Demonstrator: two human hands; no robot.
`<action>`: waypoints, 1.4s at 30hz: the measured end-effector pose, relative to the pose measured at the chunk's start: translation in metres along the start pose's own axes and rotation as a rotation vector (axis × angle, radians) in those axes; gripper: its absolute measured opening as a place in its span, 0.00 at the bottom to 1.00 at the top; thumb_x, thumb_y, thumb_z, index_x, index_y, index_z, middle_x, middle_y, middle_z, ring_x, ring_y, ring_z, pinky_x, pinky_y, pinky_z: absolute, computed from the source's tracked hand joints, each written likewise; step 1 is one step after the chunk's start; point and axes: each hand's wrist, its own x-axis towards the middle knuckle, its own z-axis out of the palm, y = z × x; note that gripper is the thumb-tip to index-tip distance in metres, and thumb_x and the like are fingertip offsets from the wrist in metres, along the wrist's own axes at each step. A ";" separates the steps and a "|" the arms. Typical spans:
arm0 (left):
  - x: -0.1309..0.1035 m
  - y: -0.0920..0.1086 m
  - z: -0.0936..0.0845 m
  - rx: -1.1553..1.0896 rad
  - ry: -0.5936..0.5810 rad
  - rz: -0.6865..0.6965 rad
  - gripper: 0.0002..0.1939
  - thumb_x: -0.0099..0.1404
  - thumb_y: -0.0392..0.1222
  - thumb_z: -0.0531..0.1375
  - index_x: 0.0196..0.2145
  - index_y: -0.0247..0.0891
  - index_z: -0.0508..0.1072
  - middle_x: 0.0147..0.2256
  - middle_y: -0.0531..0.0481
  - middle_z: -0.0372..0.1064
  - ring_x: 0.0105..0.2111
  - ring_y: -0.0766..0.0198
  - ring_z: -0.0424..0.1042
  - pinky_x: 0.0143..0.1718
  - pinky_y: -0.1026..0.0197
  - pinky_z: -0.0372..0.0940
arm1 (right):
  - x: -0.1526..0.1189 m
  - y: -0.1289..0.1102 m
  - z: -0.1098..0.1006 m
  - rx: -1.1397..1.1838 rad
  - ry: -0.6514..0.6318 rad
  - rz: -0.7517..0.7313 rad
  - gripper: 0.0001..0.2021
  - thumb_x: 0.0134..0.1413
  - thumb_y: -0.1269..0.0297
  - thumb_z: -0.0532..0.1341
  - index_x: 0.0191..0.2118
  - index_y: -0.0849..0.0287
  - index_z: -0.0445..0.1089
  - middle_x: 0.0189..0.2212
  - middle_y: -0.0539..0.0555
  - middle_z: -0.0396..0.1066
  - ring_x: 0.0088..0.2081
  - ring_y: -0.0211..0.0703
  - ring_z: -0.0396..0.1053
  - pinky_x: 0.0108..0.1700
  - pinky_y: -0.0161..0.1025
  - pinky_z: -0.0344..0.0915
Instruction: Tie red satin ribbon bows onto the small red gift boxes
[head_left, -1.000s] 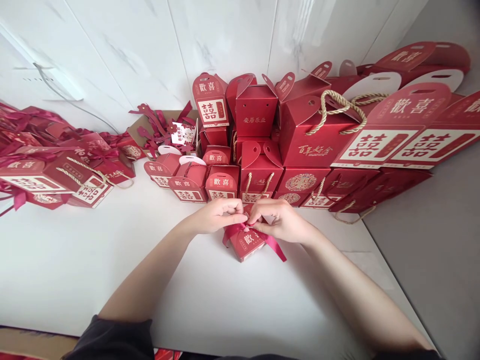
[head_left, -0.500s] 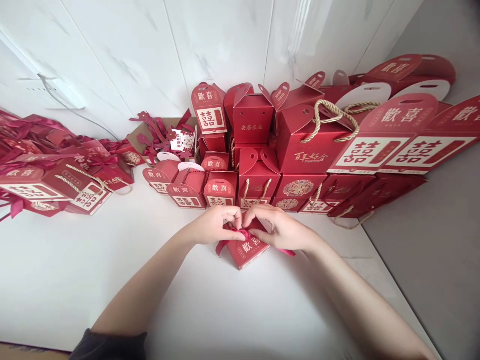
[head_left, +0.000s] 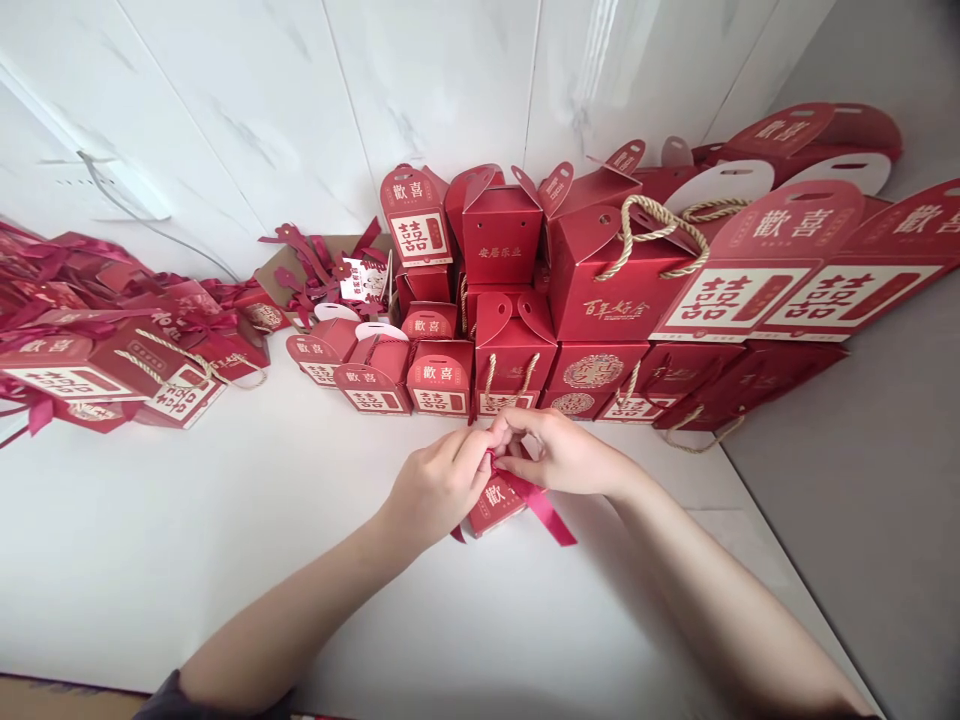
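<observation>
A small red gift box [head_left: 495,507] with pale lettering sits on the white table in front of me, its upper part hidden behind my hands. A dark pink ribbon [head_left: 551,515] runs across the box top, one end hanging over the front to the right. My left hand [head_left: 450,475] is closed, fingertips pinching the ribbon near its middle above the box. From the other side my right hand [head_left: 559,455] pinches the ribbon too, thumb and forefinger meeting. Both sets of fingertips touch or nearly touch, and the knot between them is mostly hidden.
Red gift boxes [head_left: 600,290], some with rope handles, are stacked along the tiled wall. On the left lies a heap of ribboned boxes [head_left: 82,350]. An open carton [head_left: 277,280] with ribbons and tags stands behind. A grey panel [head_left: 862,480] borders the right side.
My left hand has turned over and come closer to the right hand, covering more of the box. The ribbon end at right now lies across the box front.
</observation>
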 end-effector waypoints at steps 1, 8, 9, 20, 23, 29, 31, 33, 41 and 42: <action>-0.001 -0.001 0.003 0.013 0.024 0.030 0.07 0.67 0.32 0.52 0.35 0.39 0.68 0.31 0.50 0.73 0.30 0.64 0.73 0.31 0.62 0.64 | -0.001 -0.002 -0.003 0.030 -0.015 0.016 0.05 0.58 0.72 0.60 0.40 0.57 0.67 0.33 0.49 0.73 0.33 0.38 0.70 0.38 0.36 0.65; 0.000 -0.013 0.008 -0.156 0.247 0.186 0.08 0.63 0.27 0.57 0.34 0.38 0.65 0.33 0.51 0.73 0.33 0.67 0.74 0.37 0.65 0.70 | 0.000 0.004 -0.008 -0.033 0.093 0.111 0.09 0.61 0.56 0.61 0.39 0.54 0.76 0.46 0.55 0.71 0.53 0.47 0.66 0.58 0.47 0.59; 0.000 -0.014 0.008 -0.159 0.264 0.221 0.08 0.62 0.26 0.58 0.34 0.38 0.65 0.33 0.51 0.72 0.34 0.66 0.74 0.38 0.65 0.70 | 0.002 0.007 -0.006 0.009 0.078 0.118 0.09 0.59 0.56 0.63 0.39 0.53 0.77 0.50 0.55 0.70 0.57 0.48 0.64 0.61 0.49 0.57; 0.008 -0.013 -0.024 -0.346 -0.030 -0.110 0.03 0.63 0.37 0.59 0.36 0.37 0.69 0.36 0.49 0.68 0.36 0.63 0.70 0.39 0.61 0.67 | 0.007 0.025 -0.005 0.298 -0.025 0.148 0.09 0.51 0.55 0.69 0.35 0.53 0.79 0.55 0.53 0.71 0.61 0.49 0.62 0.64 0.49 0.53; 0.014 -0.012 -0.045 -0.470 -0.285 -0.409 0.16 0.68 0.47 0.55 0.25 0.37 0.68 0.25 0.54 0.62 0.25 0.69 0.60 0.26 0.64 0.58 | 0.006 0.023 -0.008 0.256 -0.015 0.141 0.08 0.52 0.56 0.69 0.34 0.54 0.79 0.55 0.54 0.70 0.60 0.49 0.63 0.63 0.50 0.53; 0.018 -0.014 -0.038 -0.784 -0.464 -0.630 0.19 0.65 0.56 0.57 0.29 0.37 0.73 0.23 0.55 0.63 0.23 0.70 0.58 0.24 0.65 0.53 | 0.004 0.017 -0.007 0.185 -0.046 0.134 0.07 0.53 0.57 0.68 0.34 0.54 0.78 0.56 0.54 0.67 0.60 0.48 0.62 0.63 0.50 0.53; 0.018 -0.016 -0.034 -0.844 -0.481 -0.633 0.16 0.64 0.54 0.59 0.30 0.37 0.74 0.24 0.54 0.65 0.23 0.70 0.59 0.25 0.65 0.54 | 0.003 0.015 -0.008 0.162 -0.055 0.128 0.06 0.54 0.59 0.67 0.34 0.54 0.77 0.56 0.53 0.67 0.61 0.48 0.60 0.64 0.49 0.51; 0.017 -0.018 -0.033 -0.875 -0.504 -0.637 0.16 0.63 0.53 0.60 0.29 0.36 0.73 0.24 0.53 0.66 0.24 0.69 0.60 0.25 0.65 0.55 | 0.002 0.014 -0.012 0.150 -0.072 0.119 0.05 0.55 0.61 0.66 0.33 0.55 0.75 0.55 0.53 0.67 0.60 0.48 0.61 0.64 0.49 0.51; 0.018 -0.023 -0.046 -0.767 -0.578 -0.589 0.14 0.61 0.49 0.60 0.26 0.35 0.70 0.23 0.54 0.63 0.23 0.70 0.58 0.24 0.66 0.52 | -0.005 0.006 -0.030 0.052 -0.046 0.256 0.03 0.52 0.67 0.63 0.30 0.57 0.74 0.54 0.54 0.67 0.57 0.51 0.64 0.60 0.47 0.55; 0.019 -0.023 -0.048 -0.727 -0.592 -0.572 0.14 0.61 0.49 0.60 0.25 0.35 0.69 0.22 0.55 0.62 0.23 0.70 0.57 0.24 0.66 0.52 | -0.005 0.004 -0.029 0.023 -0.046 0.258 0.04 0.53 0.67 0.62 0.31 0.57 0.75 0.53 0.54 0.67 0.57 0.51 0.65 0.59 0.47 0.56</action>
